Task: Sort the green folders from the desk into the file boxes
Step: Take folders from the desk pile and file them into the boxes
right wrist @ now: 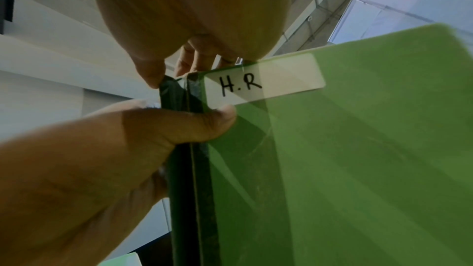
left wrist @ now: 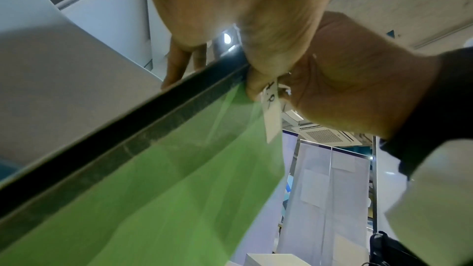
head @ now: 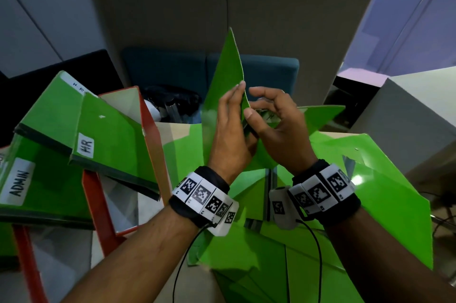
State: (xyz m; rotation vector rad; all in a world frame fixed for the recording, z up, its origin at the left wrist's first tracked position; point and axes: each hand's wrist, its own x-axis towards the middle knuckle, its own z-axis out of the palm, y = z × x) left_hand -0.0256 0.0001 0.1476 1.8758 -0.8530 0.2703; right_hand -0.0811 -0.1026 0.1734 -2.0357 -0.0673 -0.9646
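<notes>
A green folder (head: 225, 75) labelled "H.R" (right wrist: 242, 86) is standing on edge above the desk, its long axis rising up and away from the grip. The left hand (head: 230, 134) is clasping its spine, thumb across the cover. The right hand (head: 278, 125) is curling loosely just beside it; whether it grips cannot be told. The red file box (head: 150, 129) holding HR folders is lying left of the grip, nearer the left hand.
</notes>
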